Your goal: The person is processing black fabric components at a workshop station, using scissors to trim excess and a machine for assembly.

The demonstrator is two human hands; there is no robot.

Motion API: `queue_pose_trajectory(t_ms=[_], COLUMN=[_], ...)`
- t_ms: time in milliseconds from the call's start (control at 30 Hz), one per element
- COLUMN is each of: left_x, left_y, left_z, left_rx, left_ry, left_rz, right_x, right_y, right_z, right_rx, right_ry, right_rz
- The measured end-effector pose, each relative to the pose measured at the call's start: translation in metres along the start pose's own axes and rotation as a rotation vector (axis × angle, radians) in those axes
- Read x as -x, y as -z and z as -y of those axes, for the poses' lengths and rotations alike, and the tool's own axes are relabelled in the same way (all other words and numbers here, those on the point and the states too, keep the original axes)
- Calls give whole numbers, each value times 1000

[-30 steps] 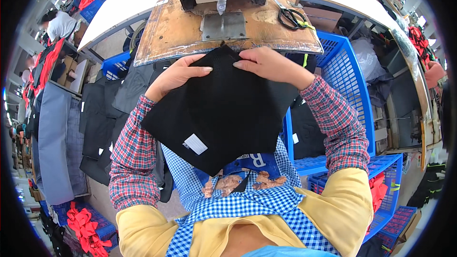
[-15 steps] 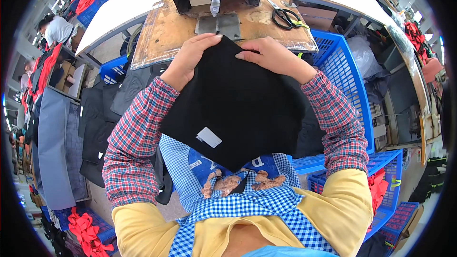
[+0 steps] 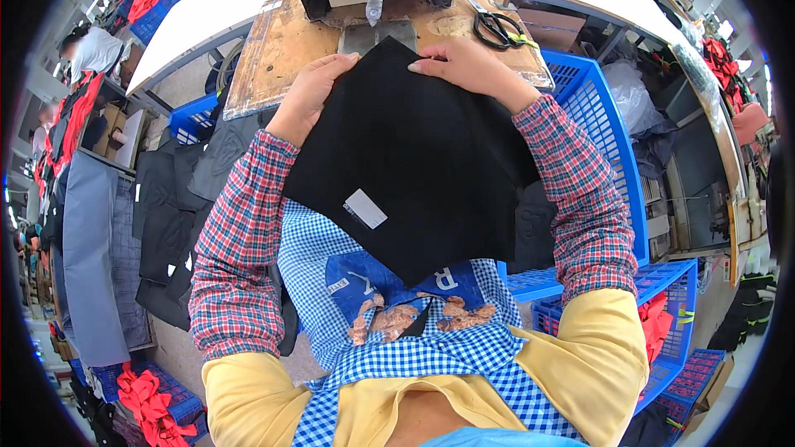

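Note:
Between my hands hangs a black fabric piece, its upper corner pointing at the machine and its lower corner over my apron. A white label sits on its lower left part. My left hand pinches the upper left edge between thumb and fingers. On the upper right edge, my right hand grips the cloth with thumb and bent fingers. The corner reaches over the front of a worn wooden board. Just beyond it is the machine's pointed tip.
Black-handled scissors lie on the board's right side. A blue plastic basket stands at my right, another crate below it. Dark fabric pieces are piled at my left. A long white table runs behind the board.
The fabric's top corner has moved forward and up toward the machine tip. My left hand has slid left and down from the corner along the edge; my right hand has moved slightly forward.

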State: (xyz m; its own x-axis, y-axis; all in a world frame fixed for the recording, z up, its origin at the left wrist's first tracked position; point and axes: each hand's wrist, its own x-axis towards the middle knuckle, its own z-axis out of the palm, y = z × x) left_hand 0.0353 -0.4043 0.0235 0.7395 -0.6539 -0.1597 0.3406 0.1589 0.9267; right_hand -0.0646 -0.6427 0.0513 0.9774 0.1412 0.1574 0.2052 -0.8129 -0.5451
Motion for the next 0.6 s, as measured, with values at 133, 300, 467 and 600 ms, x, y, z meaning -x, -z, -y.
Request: queue_pose_trajectory(t_ms=[133, 300, 467, 600], left_x=[-3, -7, -15, -13], left_y=[-5, -7, -6, -12], left_z=[2, 5, 3, -3], left_rx=[36, -90, -47, -108], left_ry=[3, -56, -42, -63], left_rz=[-57, -131, -124, -175], right_x=[-17, -34, -44, -47], right_y=[0, 9, 9, 8], right_z=[-16, -18, -20, -20], right_rx=[-33, 14, 49, 76], right_ry=[33, -22, 23, 22], right_rz=[-40, -53, -79, -115])
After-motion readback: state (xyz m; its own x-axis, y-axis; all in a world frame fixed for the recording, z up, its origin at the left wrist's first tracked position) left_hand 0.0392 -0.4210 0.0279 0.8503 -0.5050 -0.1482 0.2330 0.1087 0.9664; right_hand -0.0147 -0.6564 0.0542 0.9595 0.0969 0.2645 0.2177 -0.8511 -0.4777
